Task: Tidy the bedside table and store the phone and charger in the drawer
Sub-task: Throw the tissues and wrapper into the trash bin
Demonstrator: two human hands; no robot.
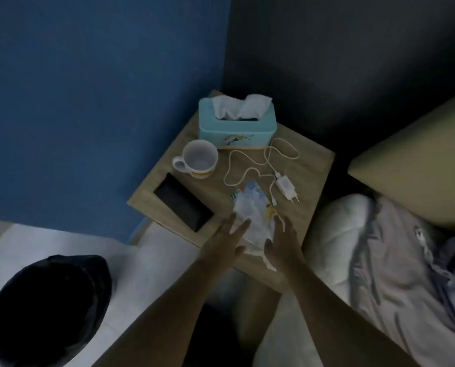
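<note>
On the wooden bedside table (311, 170) a black phone (183, 202) lies flat near the left front edge. A white charger (286, 187) with its looped cable (250, 165) lies to the right of the middle. Crumpled wrappers and tissue (253, 215) lie at the front of the table. My left hand (230, 238) and my right hand (282, 241) rest on either side of this crumpled pile, fingers spread and touching it. The drawer is hidden below the tabletop.
A teal tissue box (237, 128) stands at the back of the table, with a white mug (198, 158) in front of it to the left. A black bin (49, 308) stands on the floor at the lower left. The bed with its pillow (417, 157) is on the right.
</note>
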